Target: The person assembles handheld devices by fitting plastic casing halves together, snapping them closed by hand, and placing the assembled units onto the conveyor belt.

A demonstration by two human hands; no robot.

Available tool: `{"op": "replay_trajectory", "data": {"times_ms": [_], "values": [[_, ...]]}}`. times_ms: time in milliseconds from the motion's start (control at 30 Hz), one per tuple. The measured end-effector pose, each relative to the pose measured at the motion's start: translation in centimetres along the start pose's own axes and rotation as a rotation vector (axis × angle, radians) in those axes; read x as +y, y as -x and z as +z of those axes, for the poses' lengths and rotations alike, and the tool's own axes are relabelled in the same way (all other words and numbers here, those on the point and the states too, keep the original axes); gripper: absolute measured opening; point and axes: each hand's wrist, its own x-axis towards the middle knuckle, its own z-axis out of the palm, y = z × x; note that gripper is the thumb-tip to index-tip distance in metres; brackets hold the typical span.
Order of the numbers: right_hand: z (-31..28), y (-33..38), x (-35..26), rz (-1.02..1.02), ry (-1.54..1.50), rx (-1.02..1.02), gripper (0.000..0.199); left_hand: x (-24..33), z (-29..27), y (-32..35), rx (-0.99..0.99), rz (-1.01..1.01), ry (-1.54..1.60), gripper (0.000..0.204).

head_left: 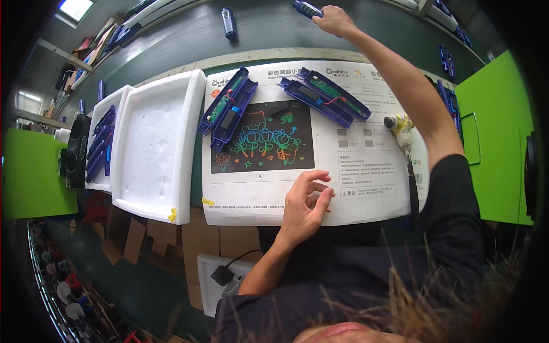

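Observation:
My right hand [334, 22] is stretched to the far side, its fingers closed on the end of an oblong blue handheld device [307, 8] with a grey panel. My left hand [309, 200] hovers by the near edge of a flat printed white box [257, 197], fingers loosely curled and apart, with nothing visible in them. On the box lie two opened blue housings: one on the left [229, 106] and one on the right [326, 97]. Green circuit boards and red wires show inside both. A similar closed blue device [229, 23] stands farther back on the grey surface.
Right of the housings lies a hammer-like tool [404, 137] with a wrapped head and dark handle. White foam trays [157, 143] sit at left, one with several blue housing parts [102, 143]. Green panels [494, 137] flank both sides. A black adapter [222, 275] lies below.

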Motion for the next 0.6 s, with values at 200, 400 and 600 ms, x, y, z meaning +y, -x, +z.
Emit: {"op": "replay_trajectory", "data": {"times_ms": [200,400,600], "values": [[3.2,1.6,-4.2,-0.329,-0.182,0.437,0.037,-0.2,-1.4,0.4,0.109,-0.020,-0.015,0.029],[-6.0,13.6,-6.4,-0.128,-0.088,-0.632,0.074,0.5,-1.1,-0.1,0.071,-0.033,0.182,0.037],[-6.5,23.9,-5.4,-0.003,-0.357,-0.567,0.057,0.4,0.3,-2.1,0.172,-0.014,0.458,0.045]]}}
